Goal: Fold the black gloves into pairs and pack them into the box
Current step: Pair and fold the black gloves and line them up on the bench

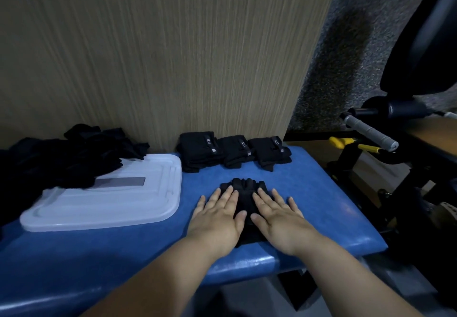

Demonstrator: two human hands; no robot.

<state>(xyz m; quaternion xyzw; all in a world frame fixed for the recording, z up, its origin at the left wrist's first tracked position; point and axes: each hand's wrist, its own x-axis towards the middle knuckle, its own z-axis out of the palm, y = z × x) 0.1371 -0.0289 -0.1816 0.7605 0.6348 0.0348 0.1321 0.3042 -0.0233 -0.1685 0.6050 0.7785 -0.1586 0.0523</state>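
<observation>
Black gloves [243,193] lie flat near front edge of blue padded bench [321,205], toward right end, fingertips pointing to far edge. Left hand [217,217] and right hand [279,217] press on them side by side, palms down, fingers straight and slightly spread, gripping nothing. Three folded pairs [233,153] in row at far edge, against wood panel [173,56]. Translucent plastic lid [111,205] on left part of bench; loose glove pile [69,153] at far left corner, overlapping lid.

arms: both forearms bare to frame edge | left hand [217,220]: bare | right hand [279,222]: bare
</observation>
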